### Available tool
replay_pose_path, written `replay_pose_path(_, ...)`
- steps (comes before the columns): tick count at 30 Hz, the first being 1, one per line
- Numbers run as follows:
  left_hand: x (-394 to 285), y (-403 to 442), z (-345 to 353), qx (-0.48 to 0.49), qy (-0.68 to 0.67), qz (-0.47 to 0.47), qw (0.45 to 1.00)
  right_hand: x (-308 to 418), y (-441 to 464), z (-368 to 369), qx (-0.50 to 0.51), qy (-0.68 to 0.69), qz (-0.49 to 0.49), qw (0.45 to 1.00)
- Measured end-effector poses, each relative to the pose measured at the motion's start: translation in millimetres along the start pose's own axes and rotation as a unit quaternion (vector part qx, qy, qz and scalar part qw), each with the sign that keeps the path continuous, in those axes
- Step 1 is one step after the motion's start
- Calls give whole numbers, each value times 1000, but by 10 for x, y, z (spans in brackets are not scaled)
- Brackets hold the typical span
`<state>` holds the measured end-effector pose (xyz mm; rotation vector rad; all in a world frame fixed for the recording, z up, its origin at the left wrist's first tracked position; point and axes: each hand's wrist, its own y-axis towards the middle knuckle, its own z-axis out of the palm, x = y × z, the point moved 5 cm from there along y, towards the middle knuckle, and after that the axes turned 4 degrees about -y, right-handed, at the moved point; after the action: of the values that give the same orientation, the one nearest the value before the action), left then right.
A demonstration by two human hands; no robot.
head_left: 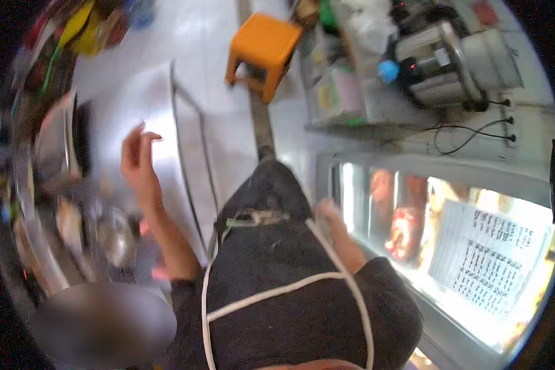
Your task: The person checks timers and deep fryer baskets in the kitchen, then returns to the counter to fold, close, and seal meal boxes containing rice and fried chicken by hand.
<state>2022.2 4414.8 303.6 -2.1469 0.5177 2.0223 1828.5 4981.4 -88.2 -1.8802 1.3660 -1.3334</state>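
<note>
My left hand (140, 161) is raised over the metal table (129, 92) at the left, fingers loosely apart and nothing in them. Low beside the dark apron (277, 265), my right hand (330, 213) hangs near the corner of a lit glass display case (376, 237). Motion smears its fingers, and whether it holds anything is not visible. Inside the case are red packed items (406, 234). A sheet of handwritten paper (484, 256) is on its glass.
An orange stool (266, 46) stands on the tiled floor ahead. Right of it is a counter with a steel appliance (435, 65) and black cables (475, 131). A metal bowl (114, 237) sits at the left; a blurred grey oval covers the lower left.
</note>
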Motion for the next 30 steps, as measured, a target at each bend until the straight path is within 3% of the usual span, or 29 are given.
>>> replay_pose_path(3,579,773,1137,170,-159,-146,961,544,481,-78,133,-219,82,963)
replay_pose_path(4,862,1038,1429,228,-143,-165,949,731,658,-141,164,-248,88,951)
replay_pose_path(6,1091,1490,1908,258,-118,-168,944,433,1470,-252,-17,-328,-86,941)
replay_pose_path(7,1120,1670,2134,291,-107,-213,926,787,1720,-642,-22,-333,-94,938)
replay_pose_path(8,1146,1834,2276,328,-90,-259,904,1105,1906,-901,-10,-255,-67,965)
replay_pose_path(11,1089,2562,2603,401,-71,-268,873,2250,2535,-1670,45,55,37,997)
replay_pose_path(12,1094,2779,2630,396,-75,-274,873,2602,2828,-1962,51,159,79,983)
replay_pose_path(13,1173,3113,2637,358,-101,-283,884,2744,3252,-2185,-13,414,136,900)
replay_pose_path(16,1426,4135,2703,244,-152,-296,911,4267,3981,-3320,-27,404,67,912)
replay_pose_path(19,1960,5220,2736,191,-274,-357,873,5865,4481,-4240,-8,369,-31,929)
replay_pose_path(20,2296,5547,2693,167,-241,-372,881,6344,4592,-4482,-28,381,-117,917)
replay_pose_path(21,2708,5904,2628,145,-209,-385,887,6697,4781,-4654,-34,381,-124,916)
replay_pose_path(23,4260,6484,2125,109,36,-360,926,7395,5134,-5151,-93,478,-132,864)
replay_pose_path(24,5481,6653,1600,83,290,-203,931,7766,5233,-5378,-100,477,-139,862)
replay_pose_path(25,5545,6727,1436,229,408,0,884,8068,5310,-5585,-128,473,-128,862)
replay_pose_path(26,5725,6681,1065,169,324,-434,824,8288,5413,-5713,-154,474,-111,860)
replay_pose_path(27,5685,6710,763,109,250,-529,804,8425,5608,-5826,-164,488,-101,851)
replay_pose_path(28,5215,6773,559,-5,147,-671,727,8586,5826,-6044,-171,485,-98,852)
replay_pose_path(30,5054,7433,306,-63,35,-651,756,8643,5998,-6065,-170,474,-29,863)
